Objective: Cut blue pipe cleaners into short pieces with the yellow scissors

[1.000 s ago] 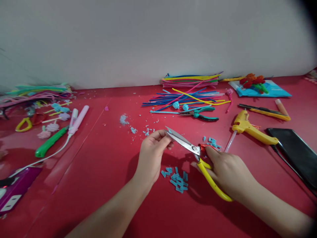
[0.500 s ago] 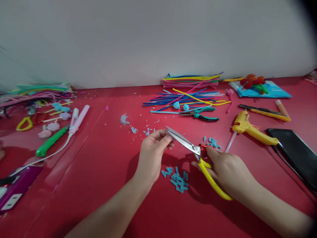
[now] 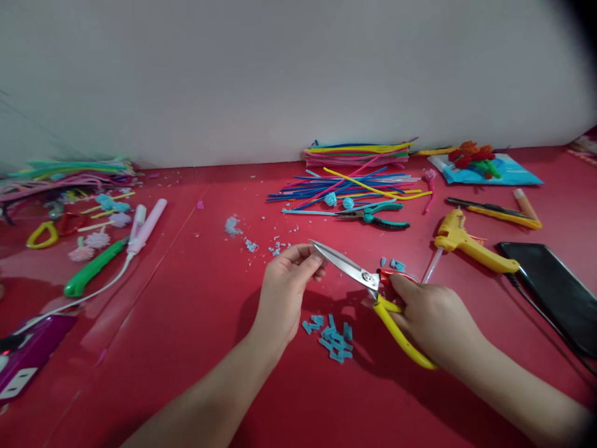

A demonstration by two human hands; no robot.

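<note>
My right hand point(image 3: 431, 320) grips the scissors point(image 3: 368, 277) by their red and yellow handles, blades pointing up and left. Close to the blade tips, my left hand point(image 3: 291, 274) is closed in a pinch; what its fingertips hold is too small and hidden to make out. Below the blades lies a pile of short light-blue pipe-cleaner pieces point(image 3: 336, 341). A smaller group of blue pieces point(image 3: 397, 266) sits behind my right hand. Pale-blue fluff point(image 3: 232, 226) and tiny clippings point(image 3: 275, 250) are scattered beyond my left hand.
Long pipe cleaners point(image 3: 345, 186), teal-handled pliers point(image 3: 373, 214) and two blue fuzzy balls point(image 3: 330, 199) lie at the back. Rightward are a yellow glue gun point(image 3: 471, 244), a cutter knife point(image 3: 494, 211) and a phone point(image 3: 550, 292). Leftward are a pink hot tool point(image 3: 148, 227) and a purple power strip point(image 3: 41, 354).
The scissor blades look slightly more closed, with both hands in nearly the same place. The whole view has shifted a little.
</note>
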